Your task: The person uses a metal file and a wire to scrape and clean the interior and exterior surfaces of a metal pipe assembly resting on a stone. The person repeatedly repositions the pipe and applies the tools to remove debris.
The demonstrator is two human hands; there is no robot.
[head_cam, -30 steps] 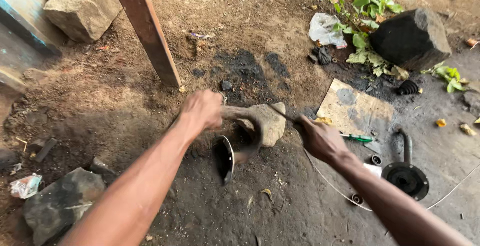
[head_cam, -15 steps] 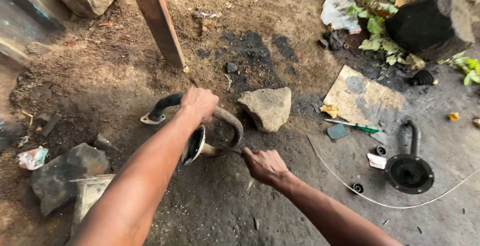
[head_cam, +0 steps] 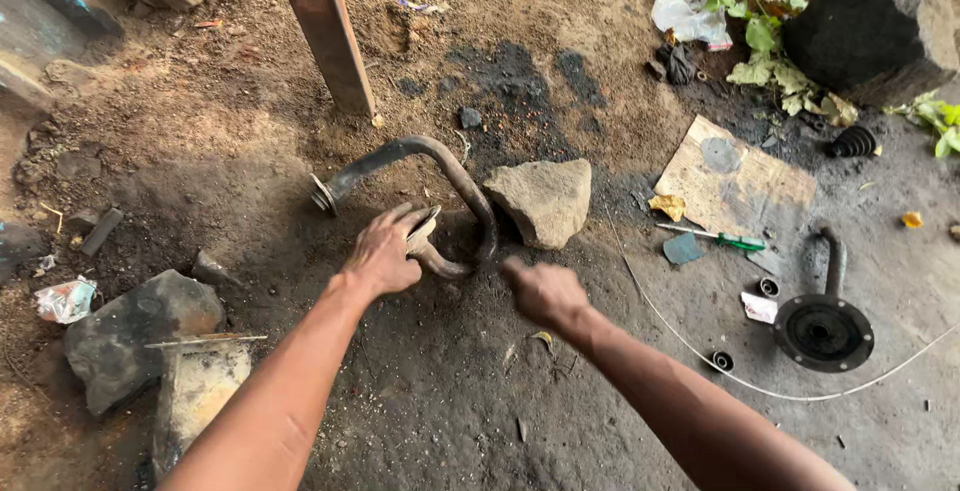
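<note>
Head view: the left hand (head_cam: 383,254) is wrapped around the near end of one bent metal pipe (head_cam: 440,176), which lies on the dirt floor and curves away from that grip. The right hand (head_cam: 545,293) is fisted just right of the pipe; whether it pinches anything cannot be told. One pale rock (head_cam: 543,201) sits just beyond the right grip. Risk: the curved pipe may roll or twist under one-handed restraint. Count: two hands, one pipe, one pale rock.

rusty matt metal pipe (head_cam: 430,176), rough stone (head_cam: 545,201)
</note>
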